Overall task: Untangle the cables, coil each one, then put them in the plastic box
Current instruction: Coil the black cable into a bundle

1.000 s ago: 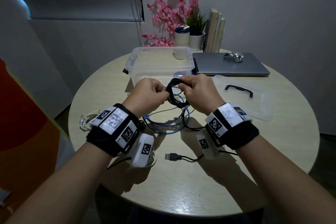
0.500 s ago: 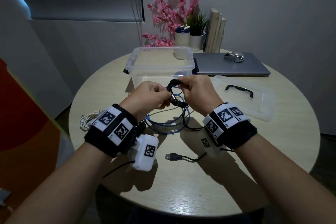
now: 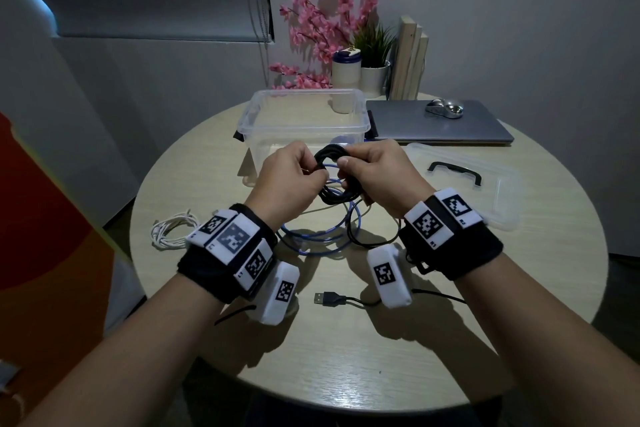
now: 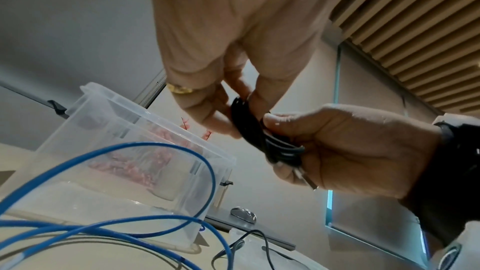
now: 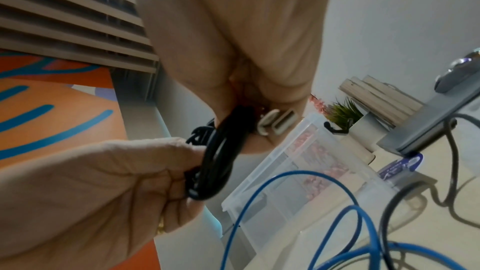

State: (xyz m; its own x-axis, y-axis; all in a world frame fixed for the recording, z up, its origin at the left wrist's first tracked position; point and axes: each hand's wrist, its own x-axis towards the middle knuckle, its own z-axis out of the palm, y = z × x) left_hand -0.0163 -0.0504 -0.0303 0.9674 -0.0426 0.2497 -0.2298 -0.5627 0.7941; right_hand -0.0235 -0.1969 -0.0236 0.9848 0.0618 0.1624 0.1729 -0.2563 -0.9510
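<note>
A black cable (image 3: 328, 157) wound into a small coil is held above the table in front of the clear plastic box (image 3: 304, 130). My left hand (image 3: 292, 175) pinches the coil's left side and my right hand (image 3: 372, 170) grips its right side. The wrist views show the same black coil (image 4: 250, 130) (image 5: 221, 161) between both hands' fingers. Its loose tail runs down to a USB plug (image 3: 325, 298) lying on the table. A blue cable (image 3: 311, 243) lies in loose loops under the hands. A white cable (image 3: 169, 230) sits coiled at the left.
The box's lid (image 3: 485, 198) with a black handle lies to the right. Behind it are a closed laptop (image 3: 450, 132) with a mouse (image 3: 444, 108) on top. A jar, a potted plant, pink flowers and books stand at the back edge of the round table (image 3: 381, 357).
Both hands have closed in on the black coil and lifted it slightly, and my left wrist has rolled. The USB plug on the table has stayed put.
</note>
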